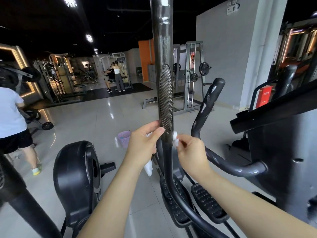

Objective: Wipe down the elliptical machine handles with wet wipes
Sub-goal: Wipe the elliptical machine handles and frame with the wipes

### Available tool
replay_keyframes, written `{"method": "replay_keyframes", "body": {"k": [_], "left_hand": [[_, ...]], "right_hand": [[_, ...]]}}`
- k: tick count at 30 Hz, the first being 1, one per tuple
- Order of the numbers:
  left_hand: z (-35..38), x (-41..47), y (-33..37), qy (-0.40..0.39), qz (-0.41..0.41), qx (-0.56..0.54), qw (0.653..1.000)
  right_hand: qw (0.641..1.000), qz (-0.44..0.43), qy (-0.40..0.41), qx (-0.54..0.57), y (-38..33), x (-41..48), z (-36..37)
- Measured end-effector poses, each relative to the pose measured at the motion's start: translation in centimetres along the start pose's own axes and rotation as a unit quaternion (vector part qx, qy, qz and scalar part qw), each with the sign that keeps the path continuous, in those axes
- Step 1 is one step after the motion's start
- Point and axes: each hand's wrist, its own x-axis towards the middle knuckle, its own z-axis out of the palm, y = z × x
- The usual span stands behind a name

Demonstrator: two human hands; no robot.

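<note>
Right hand [190,152] with wipe [175,141]; basket [123,139] beyond

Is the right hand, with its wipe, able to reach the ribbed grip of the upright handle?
Probably yes: the right hand holds the wipe beside the handle, just below the ribbed grip, with nothing between them.

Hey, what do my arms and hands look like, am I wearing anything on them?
No sleeves show: the left forearm and right forearm are bare to the frame edge. The left hand and right hand wear no gloves; no watch, ring or band is visible.
</note>
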Motion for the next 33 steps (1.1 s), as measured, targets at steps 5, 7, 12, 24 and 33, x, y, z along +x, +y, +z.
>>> {"method": "replay_keyframes", "body": {"k": [5,7,12,24,33], "left_hand": [[-0.2,0.2,-0.2,-0.012,0.004,-0.002,1.000],[-0.2,0.3,-0.4,-0.016,0.014,-0.003,1.000],[-0.2,0.5,-1.1,-0.018,0.014,-0.017,1.000],[-0.5,1.2,-2.3,-0.011,0.035,-0.029,0.999],[-0.2,0.7,-3.5,0.013,0.024,-0.009,1.000]], "right_hand": [[0.995,-0.030,0.057,0.079,-2.1,0.7,-0.7],[0.992,-0.051,0.082,0.086,-2.7,1.2,-0.5],[0.988,-0.102,0.087,0.073,-2.2,0.1,1.0],[0.980,-0.035,0.089,0.174,-1.7,3.2,-0.8],[0.991,0.055,0.014,0.125,2.3,0.7,1.3]]}}
